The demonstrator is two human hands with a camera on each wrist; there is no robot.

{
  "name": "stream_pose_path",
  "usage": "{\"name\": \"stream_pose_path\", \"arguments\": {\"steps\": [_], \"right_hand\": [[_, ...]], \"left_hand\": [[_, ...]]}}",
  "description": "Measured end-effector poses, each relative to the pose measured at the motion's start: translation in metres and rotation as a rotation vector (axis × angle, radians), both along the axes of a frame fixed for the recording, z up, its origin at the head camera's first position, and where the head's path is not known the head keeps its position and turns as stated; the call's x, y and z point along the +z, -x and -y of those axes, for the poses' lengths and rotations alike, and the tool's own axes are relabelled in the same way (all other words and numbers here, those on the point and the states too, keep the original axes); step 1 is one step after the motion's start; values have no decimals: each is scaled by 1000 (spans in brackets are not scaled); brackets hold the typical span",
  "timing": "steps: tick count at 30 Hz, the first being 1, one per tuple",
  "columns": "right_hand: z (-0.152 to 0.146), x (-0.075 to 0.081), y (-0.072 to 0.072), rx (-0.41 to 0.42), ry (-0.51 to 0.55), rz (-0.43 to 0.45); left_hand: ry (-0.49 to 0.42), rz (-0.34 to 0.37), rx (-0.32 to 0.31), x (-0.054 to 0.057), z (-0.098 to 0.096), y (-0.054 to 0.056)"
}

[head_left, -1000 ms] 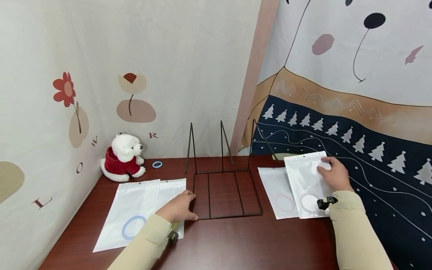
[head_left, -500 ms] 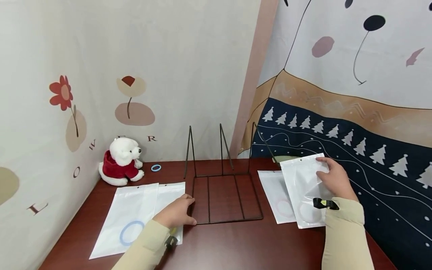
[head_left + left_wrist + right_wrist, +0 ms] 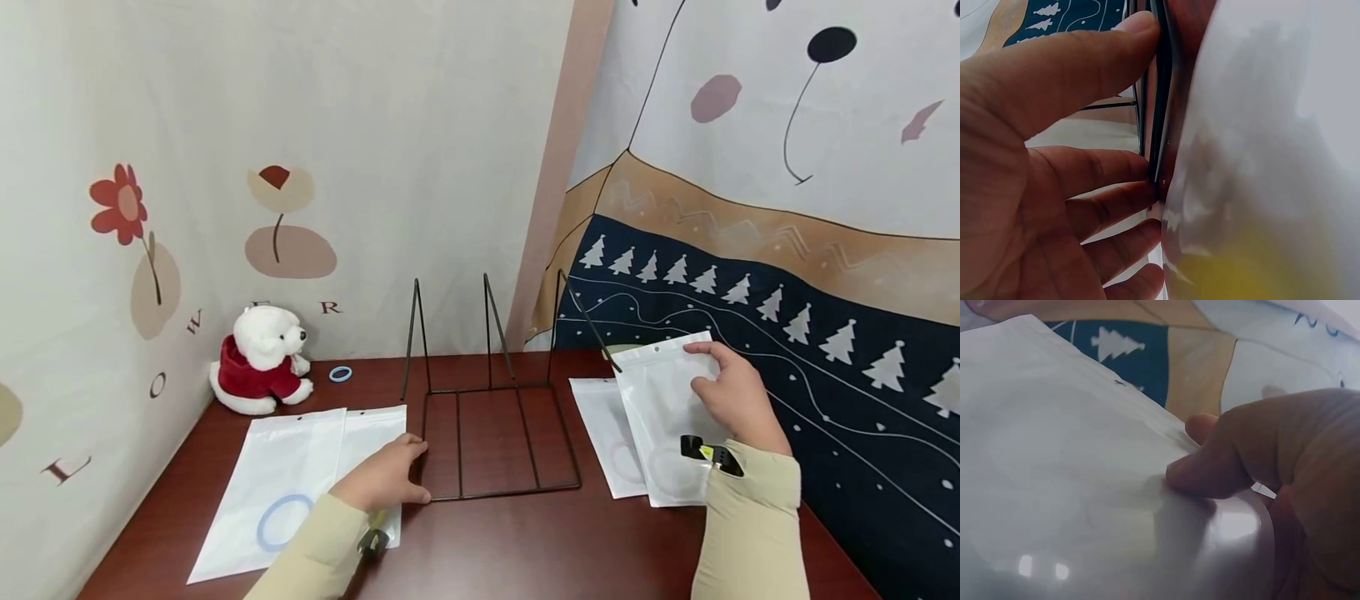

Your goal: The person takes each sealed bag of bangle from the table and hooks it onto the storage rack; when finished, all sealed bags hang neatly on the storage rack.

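My right hand (image 3: 738,400) pinches the upper right edge of a white zip bag (image 3: 660,408), which tilts over another white zip bag (image 3: 600,425) with a faint pink ring (image 3: 626,458) showing in it. The right wrist view shows the thumb (image 3: 1194,478) on the face of the held bag. My left hand (image 3: 382,475) touches the left side of a black wire rack (image 3: 498,492). In the left wrist view its thumb and fingers are spread along the rack's bar (image 3: 1161,94). The rack's several upright wire dividers stand at its back.
Two more white zip bags (image 3: 277,442) lie left of the rack, partly under my left forearm; one shows a blue ring (image 3: 262,529). A white plush bear (image 3: 262,358) in a red coat sits at the back left, beside a small blue ring (image 3: 341,374). Fabric-covered walls border the table.
My right hand has moved a little to the left with the zip bag, whose upper corner now overlaps the rack's right divider in view. My left hand keeps its place at the rack.
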State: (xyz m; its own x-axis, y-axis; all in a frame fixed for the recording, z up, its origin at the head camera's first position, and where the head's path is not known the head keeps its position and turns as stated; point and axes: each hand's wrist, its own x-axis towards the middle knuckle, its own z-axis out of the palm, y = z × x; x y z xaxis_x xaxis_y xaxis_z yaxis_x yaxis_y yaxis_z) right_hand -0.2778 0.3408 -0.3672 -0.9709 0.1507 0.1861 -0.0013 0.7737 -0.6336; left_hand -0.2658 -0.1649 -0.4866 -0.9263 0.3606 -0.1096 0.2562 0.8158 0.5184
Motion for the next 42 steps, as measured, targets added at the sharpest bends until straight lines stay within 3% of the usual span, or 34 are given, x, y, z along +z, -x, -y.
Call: {"name": "stream_pose_path", "arguments": {"steps": [9, 20, 37, 42], "right_hand": [[14, 7, -7, -66, -23, -139], [25, 15, -12, -67, -12, -163], [33, 26, -21, 10, 32, -248], [37, 29, -28, 43, 38, -229]], "left_hand": [[7, -4, -5, 0, -1, -1], [17, -16, -16, -1, -1, 2], [17, -16, -15, 2, 0, 2], [22, 0, -14, -1, 0, 2]]}}
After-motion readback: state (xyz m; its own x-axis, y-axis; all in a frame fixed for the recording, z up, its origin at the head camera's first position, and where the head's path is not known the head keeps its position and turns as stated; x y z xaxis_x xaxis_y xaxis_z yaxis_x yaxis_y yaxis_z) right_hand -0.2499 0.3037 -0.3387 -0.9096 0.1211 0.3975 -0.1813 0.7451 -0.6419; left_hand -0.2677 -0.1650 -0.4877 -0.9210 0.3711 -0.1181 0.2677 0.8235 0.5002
